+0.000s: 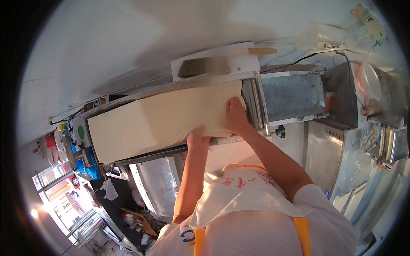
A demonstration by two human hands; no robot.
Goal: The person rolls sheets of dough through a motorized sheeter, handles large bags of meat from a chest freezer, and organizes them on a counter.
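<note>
A long pale sheet of dough (153,112) lies along the bed of a dough sheeting machine, with its right end beside the metal rollers (253,102). My left hand (197,137) grips the near edge of the dough, thumb on top and the other fingers mostly hidden. Close to the rollers, my right hand (236,115) is curled on the right end of the sheet, its fingertips tucked out of sight. Between my hands the near edge looks doubled in layers. Both forearms reach in over my white apron (250,195).
Behind the dough, a brush (205,65) with a wooden handle lies on a white ledge. Right of the rollers is a metal tray (291,96), with a black knob (280,131) below it. A blue plastic bag (93,166) hangs at the machine's left end. Cables run along the wall.
</note>
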